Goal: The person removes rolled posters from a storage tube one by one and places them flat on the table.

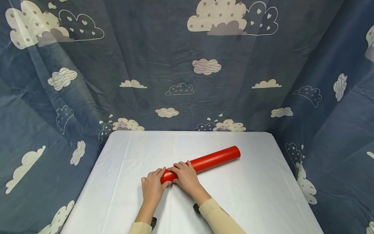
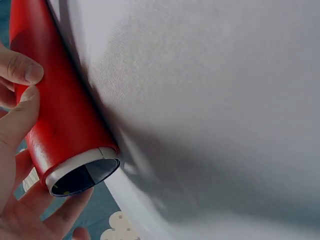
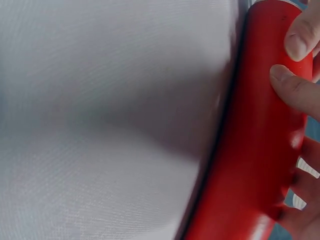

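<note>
A long red roll (image 1: 216, 159), smooth and slightly shiny, lies slantwise on the white table, its far end toward the right. Both hands hold it close together near its lower left end. My left hand (image 1: 152, 188) grips that end, thumb on the near side and fingers over the far side. Just beside it, my right hand (image 1: 187, 177) curls round the roll in the same way, the thumbs almost meeting. In the left wrist view the roll's open end (image 2: 80, 172) shows a hollow, dark inside with a pale rim. The right wrist view shows its red side (image 3: 240, 165).
The white-covered table (image 1: 131, 152) spreads on all sides of the roll. A dark blue curtain (image 1: 157, 71) with a cloud pattern hangs behind the table and along both sides. Dark bands (image 1: 196, 208) sit at both wrists, below light sleeves.
</note>
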`<state>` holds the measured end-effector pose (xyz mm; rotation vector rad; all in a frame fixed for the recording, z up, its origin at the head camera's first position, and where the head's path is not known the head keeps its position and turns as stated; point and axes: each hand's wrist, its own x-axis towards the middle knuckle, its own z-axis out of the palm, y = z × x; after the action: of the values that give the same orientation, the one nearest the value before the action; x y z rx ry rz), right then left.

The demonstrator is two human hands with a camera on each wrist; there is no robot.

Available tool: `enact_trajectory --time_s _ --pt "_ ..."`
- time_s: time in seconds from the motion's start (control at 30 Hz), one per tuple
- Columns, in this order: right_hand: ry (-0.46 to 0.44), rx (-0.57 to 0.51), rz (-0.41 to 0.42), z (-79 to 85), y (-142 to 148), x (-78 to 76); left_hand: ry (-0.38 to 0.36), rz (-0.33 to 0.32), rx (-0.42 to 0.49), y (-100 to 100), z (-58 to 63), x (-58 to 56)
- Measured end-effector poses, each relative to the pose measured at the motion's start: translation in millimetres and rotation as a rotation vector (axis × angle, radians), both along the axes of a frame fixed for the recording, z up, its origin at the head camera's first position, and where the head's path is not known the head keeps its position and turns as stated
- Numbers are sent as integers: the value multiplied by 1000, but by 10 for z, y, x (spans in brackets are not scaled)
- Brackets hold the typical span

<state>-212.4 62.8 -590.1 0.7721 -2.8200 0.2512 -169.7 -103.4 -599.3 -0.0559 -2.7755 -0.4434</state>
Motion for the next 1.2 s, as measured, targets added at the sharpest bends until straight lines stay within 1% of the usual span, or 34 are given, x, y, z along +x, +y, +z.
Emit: enact_trajectory --time_s 0.1,0.2,0.33,0.43,0.53,0.6,0.67,0.7,0.77,0.9,1.07,1.2 --pt "-2 2 8 1 1 -8 -13 24 97 -27 -10 28" --pt "13 7 13 -6 3 -22 -36 64 204 -67 -19 61" --pt "21 14 11 -13 5 -37 -95 120 400 -132 -33 102" --pt "7 25 6 -11 1 -40 -173 108 588 -185 -61 119" --pt "-16 29 4 -1 -7 -36 -257 58 793 -237 -96 128" --pt "-30 25 4 2 -11 -32 -310 38 916 -260 -118 131" --pt "-40 20 5 7 -13 -26 -345 31 998 -276 -131 134" --pt "-44 17 5 9 -13 -22 -363 38 1034 -278 -136 135" --pt "-45 18 3 11 -12 -20 -382 44 1065 -282 -139 133" --pt "-49 10 6 18 -1 -8 -388 61 1096 -293 -141 127" --pt "-66 -13 23 6 26 3 -384 93 1099 -319 -147 115" --pt "-65 -20 25 -10 39 9 -404 131 1096 -335 -156 105"
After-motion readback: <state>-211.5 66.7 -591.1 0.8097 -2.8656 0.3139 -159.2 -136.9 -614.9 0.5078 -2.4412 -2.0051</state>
